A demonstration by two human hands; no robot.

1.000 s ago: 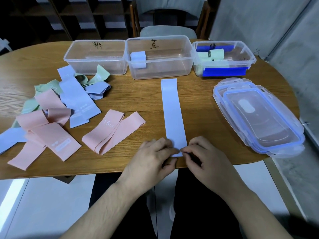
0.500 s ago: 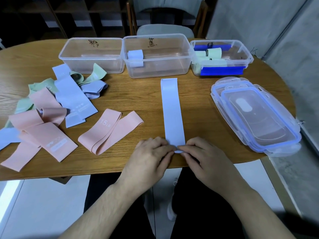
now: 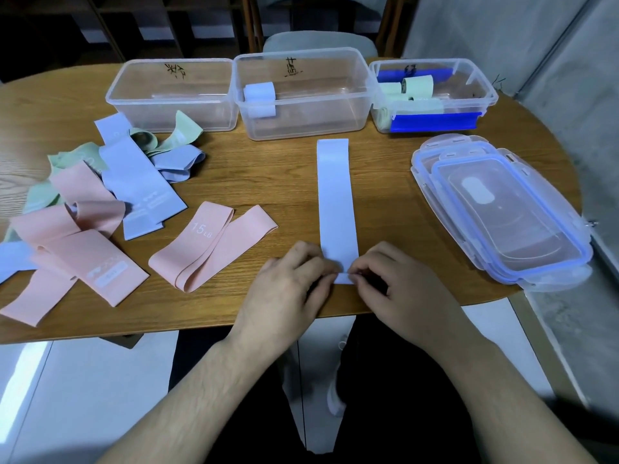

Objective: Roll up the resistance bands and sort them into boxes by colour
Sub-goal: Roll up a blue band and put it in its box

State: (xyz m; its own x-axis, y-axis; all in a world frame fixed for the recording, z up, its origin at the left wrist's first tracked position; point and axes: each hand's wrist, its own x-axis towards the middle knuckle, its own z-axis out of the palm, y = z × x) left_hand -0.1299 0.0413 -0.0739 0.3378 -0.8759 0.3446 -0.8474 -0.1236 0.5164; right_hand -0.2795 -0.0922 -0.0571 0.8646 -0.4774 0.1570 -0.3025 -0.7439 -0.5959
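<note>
Matt, smooth elastic bands (image 3: 336, 199), glossy grained wood table (image 3: 268, 169), clear plastic boxes (image 3: 303, 95) — shiny lids (image 3: 502, 212).

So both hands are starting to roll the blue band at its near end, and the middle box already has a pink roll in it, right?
Not quite. The head view shows the roll in the middle box is blue, not pink. The rest holds: the left hand and right hand pinch the near end of the blue band.
</note>
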